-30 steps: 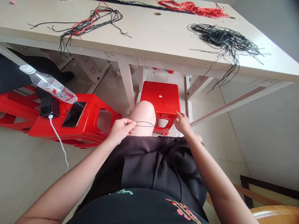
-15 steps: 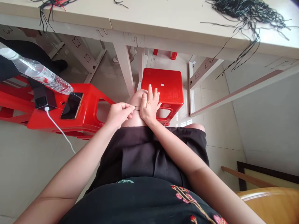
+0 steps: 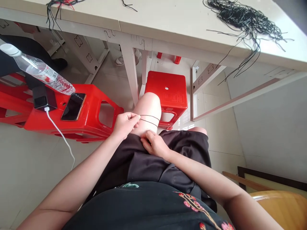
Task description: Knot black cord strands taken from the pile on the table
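Bench edge [image 3: 155, 33] ahead, left hand [image 3: 126, 124] pinches black cord [image 3: 150, 116] over thigh [image 3: 149, 103], apparently a steadying step needing tension; right hand [image 3: 155, 144], hold unclear.

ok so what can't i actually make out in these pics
All in the head view:
Black threads: their gripped part is hidden by the left hand, so one doubled strand or two is unclear.
Right hand: its underside, and anything in it, is hidden by the hand itself.
White cable: its far end is lost behind the left forearm.
Black-and-red cord bundle: cut off by the top edge.
Bottle label: print too small.
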A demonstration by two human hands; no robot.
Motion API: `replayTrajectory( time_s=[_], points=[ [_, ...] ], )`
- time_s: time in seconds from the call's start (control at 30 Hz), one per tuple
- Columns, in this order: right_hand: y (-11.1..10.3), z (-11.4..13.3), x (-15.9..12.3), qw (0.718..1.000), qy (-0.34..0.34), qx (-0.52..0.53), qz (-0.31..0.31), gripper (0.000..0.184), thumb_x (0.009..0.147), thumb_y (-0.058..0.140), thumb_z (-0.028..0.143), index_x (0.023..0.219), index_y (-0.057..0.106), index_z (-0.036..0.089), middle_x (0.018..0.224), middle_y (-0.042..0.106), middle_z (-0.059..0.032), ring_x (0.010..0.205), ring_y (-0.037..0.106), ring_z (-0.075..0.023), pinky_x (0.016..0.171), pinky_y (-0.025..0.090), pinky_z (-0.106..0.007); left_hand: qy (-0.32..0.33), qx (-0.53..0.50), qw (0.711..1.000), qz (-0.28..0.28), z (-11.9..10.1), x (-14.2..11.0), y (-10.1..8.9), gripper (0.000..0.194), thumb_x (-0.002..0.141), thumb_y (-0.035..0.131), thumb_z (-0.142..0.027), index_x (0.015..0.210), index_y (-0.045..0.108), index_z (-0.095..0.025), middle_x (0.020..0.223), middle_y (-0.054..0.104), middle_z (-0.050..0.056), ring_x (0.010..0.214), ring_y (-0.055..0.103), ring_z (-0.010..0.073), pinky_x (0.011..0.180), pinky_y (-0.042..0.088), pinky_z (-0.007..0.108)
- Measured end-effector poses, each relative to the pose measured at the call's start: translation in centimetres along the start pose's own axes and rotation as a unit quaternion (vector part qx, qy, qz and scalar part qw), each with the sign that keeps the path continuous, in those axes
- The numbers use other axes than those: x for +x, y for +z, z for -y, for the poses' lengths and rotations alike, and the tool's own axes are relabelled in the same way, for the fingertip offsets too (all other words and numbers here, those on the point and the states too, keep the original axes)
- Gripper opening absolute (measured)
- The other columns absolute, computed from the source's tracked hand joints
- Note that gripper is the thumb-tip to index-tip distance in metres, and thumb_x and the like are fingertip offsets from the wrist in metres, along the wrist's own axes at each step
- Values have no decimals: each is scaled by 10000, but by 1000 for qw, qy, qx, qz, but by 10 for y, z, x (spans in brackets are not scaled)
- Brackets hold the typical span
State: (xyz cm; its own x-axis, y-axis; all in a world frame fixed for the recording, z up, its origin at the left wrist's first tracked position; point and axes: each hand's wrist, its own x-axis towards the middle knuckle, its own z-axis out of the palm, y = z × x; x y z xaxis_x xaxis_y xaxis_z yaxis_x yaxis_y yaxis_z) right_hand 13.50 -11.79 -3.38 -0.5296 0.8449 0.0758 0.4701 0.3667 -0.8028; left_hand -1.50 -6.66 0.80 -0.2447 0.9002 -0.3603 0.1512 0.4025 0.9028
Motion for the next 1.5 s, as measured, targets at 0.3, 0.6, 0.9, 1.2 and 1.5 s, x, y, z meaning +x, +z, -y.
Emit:
replayTrajectory(
  time_s=[0.3,0.6,0.9,1.2,1.5],
  points=[
    [8,-6,28,967,67,-150,-194,737,855,481,474,1408,259,39,1492,219,-246,1421,92,-323,1110,184,-556,9,-7,999,-32,-2,-5,7,179,612,693,-304,616,633,-135,479,578,-4,429,515,88,381,365,166],
    [-8,-11,75,952,192,-110,-213,669,930,191,477,1485,20,146,1567,14,-107,1427,-125,-256,1112,41,-582,36,4,999,-2,-12,16,12,143,630,675,-277,607,632,-143,455,539,-35,397,457,54,379,309,155],
    [-31,-4,99,934,240,-59,-257,625,930,144,519,1484,109,233,1564,98,-58,1435,-20,-301,1071,53,-667,33,-16,999,1,-21,27,20,107,621,648,-229,568,600,-150,486,549,-35,390,439,44,367,281,158],
    [-43,-5,117,932,249,-52,-259,607,910,140,589,1449,232,325,1552,170,-64,1431,17,-318,1020,43,-723,2,-29,999,21,-32,40,19,107,612,636,-187,547,559,-152,473,508,-34,378,412,45,335,237,160],
    [-43,-3,117,933,252,-35,-256,622,901,147,607,1439,268,320,1547,185,-79,1428,30,-336,1004,20,-739,-7,-37,999,25,-35,45,19,118,592,657,-178,544,552,-152,477,513,-33,375,411,44,329,222,165]
  ],
)
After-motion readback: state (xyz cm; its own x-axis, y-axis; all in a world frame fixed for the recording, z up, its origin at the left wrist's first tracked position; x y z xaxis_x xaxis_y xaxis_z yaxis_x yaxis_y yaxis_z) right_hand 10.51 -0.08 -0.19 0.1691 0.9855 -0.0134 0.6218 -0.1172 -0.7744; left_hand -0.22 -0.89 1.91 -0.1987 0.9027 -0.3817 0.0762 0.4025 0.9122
